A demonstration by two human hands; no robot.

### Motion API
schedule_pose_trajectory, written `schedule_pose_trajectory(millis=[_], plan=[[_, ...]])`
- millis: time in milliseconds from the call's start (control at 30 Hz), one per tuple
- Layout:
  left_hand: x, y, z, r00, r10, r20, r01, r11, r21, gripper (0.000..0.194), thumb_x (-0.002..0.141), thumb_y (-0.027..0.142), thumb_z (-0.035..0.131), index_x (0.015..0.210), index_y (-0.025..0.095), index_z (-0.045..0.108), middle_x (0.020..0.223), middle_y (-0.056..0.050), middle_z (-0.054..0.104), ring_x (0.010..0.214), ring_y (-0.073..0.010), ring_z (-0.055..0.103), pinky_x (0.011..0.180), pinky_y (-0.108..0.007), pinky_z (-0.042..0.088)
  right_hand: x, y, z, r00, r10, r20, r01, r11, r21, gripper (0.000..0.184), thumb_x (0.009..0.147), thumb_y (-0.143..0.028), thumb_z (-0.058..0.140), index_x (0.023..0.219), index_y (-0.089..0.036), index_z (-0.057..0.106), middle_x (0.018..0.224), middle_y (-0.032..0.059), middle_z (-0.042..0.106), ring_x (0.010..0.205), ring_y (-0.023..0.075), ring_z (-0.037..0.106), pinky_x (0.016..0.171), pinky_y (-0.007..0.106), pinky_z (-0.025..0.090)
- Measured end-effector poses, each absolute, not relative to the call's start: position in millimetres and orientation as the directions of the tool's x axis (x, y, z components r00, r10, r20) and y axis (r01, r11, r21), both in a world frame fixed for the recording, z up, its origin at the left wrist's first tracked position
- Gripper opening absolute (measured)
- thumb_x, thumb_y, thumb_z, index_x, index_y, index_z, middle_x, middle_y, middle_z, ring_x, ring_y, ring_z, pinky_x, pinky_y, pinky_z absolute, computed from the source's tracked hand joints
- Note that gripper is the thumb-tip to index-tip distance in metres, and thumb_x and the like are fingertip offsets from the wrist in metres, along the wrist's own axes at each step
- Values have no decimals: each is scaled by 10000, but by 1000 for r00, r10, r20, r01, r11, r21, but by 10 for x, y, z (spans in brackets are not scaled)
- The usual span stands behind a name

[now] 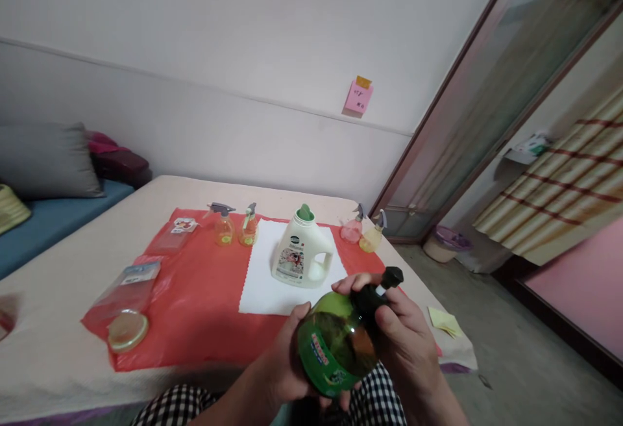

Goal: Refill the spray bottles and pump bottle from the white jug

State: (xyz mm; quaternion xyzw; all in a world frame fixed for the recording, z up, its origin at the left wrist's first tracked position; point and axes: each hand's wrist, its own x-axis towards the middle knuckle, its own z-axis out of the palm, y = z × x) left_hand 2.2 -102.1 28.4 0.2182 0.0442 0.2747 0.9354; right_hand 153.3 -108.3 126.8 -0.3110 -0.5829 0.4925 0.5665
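A green see-through pump bottle [331, 354] with a dark pump head is held tilted above my lap, its top leaning to the right. My left hand [287, 354] is wrapped round the bottle's lower body. Around the dark collar under the pump, my right hand [409, 328] is closed. Beyond the hands, a cream detergent jug [296, 250] with a green piece at its mouth stands upright on a white cloth [257, 283]. The parts of the fingers behind the bottle are hidden.
Small spray bottles stand behind: orange ones [224, 228] left, a pink one [351, 230] and a yellow one [370, 239] right. On the red sheet [204, 309] lie clear plastic packs [129, 289] and a round lid [127, 330]. Yellow notes [444, 321] lie near the right edge.
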Motion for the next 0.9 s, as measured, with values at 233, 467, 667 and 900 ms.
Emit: schedule_pose_trajectory(millis=[233,467,667,900], plan=[[25,-1051,383,441,893,89,-836,373,403,974,613,652,840,1453,353,448,1442,-103,590,1302,-358,565,983,-482,496,1353,-1004,1178,174,917,358,-118,381,-917,198,927,-418,636,1057,-277,685,1098,43,696,1094,221,629,993,377,483],[-2,-1035,471,418,899,128,-819,312,481,679,695,403,818,1312,241,587,1278,-106,684,1056,-285,698,712,-293,578,1328,-976,1292,100,916,388,-168,400,-901,250,888,-458,682,1031,-254,705,1079,61,711,1057,234,652,969,412,511],[-84,-979,328,616,787,38,-723,545,425,705,777,688,596,1116,83,717,884,-147,762,675,-221,703,422,-211,434,1744,-745,1828,389,795,464,-350,594,-725,263,887,-515,662,928,-257,685,923,-6,645,739,117,626,771,280,533],[-318,-814,380,433,900,-46,-804,409,432,604,815,610,602,1070,78,734,950,-184,766,759,-265,724,498,-261,515,1998,63,795,572,809,136,-59,206,-977,399,901,-614,559,837,-221,576,748,-18,589,609,136,568,609,300,516]])
